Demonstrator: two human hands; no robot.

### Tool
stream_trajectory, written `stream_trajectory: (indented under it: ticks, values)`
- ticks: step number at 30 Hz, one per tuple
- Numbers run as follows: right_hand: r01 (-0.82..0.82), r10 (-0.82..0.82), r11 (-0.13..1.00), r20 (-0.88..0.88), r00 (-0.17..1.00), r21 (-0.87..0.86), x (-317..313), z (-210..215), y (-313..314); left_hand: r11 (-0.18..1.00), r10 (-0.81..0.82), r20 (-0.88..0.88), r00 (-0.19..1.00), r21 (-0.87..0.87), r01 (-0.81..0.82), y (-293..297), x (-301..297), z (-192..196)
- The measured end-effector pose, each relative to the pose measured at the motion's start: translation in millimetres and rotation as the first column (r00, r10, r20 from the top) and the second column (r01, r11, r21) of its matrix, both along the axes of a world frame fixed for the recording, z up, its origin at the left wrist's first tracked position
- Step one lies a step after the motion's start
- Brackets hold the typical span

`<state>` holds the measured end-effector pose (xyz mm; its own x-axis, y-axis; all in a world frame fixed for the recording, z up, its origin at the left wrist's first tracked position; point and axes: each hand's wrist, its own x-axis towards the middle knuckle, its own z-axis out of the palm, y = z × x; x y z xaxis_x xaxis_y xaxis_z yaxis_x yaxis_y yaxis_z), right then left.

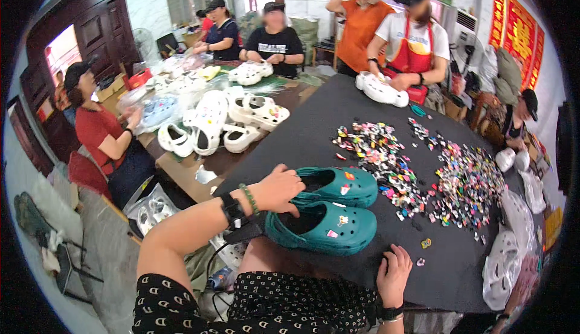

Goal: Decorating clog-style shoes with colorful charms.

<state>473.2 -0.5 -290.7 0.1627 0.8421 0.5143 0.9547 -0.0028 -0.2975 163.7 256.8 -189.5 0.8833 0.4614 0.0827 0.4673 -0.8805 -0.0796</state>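
Note:
Two dark green clogs (338, 228) lie side by side on the black tabletop, toes to the right, with small colourful charms on their uppers. My left hand (275, 190) grips them at the heel end, fingers by the far clog and thumb by the near one. A green bead bracelet and a black strap circle that wrist. Flat against the table's near edge, my right hand (394, 273) rests with fingers apart and holds nothing. Close to it lie two loose charms (426, 243).
Piles of small colourful charms (468, 183) spread over the black table (290, 147). White clogs (208, 119) are heaped at the left. Bagged white clogs (504, 267) sit at the right edge. Across the table, a person in a red apron (417, 50) handles a white clog; other people work around.

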Motion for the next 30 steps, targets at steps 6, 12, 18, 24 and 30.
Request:
stream_trajectory:
  ticks: [6, 12, 18, 24, 30]
  values:
    - [0.023, -0.024, 0.999, -0.018, 1.0, -0.04, -10.7, 10.2, 1.7, 0.986, -0.094, 0.152, 0.984, -0.124, 0.114, -6.8, -3.1, -13.4]
    - [0.027, -0.027, 0.999, -0.026, 0.999, -0.024, -8.9, 7.3, -1.4, 0.985, 0.033, 0.271, 0.962, -0.17, 0.014, -22.8, -26.8, -10.4]
    - [-0.01, 0.011, 1.0, 0.054, 0.998, -0.016, -12.7, 31.1, 0.2, 0.967, 0.254, 0.441, 0.861, -0.112, -0.228, 24.3, -71.7, 37.3]
    - [0.012, -0.011, 0.999, 0.04, 0.999, -0.039, -17.4, 38.0, 8.0, 0.743, 0.57, 0.588, 0.574, -0.071, -0.666, 147.3, -123.2, 104.2]
    - [0.019, -0.016, 0.997, 0.032, 0.999, -0.081, -20.7, 46.0, 8.7, 0.542, 0.441, 0.88, 0.176, -0.105, -0.834, 280.2, -192.6, 135.5]
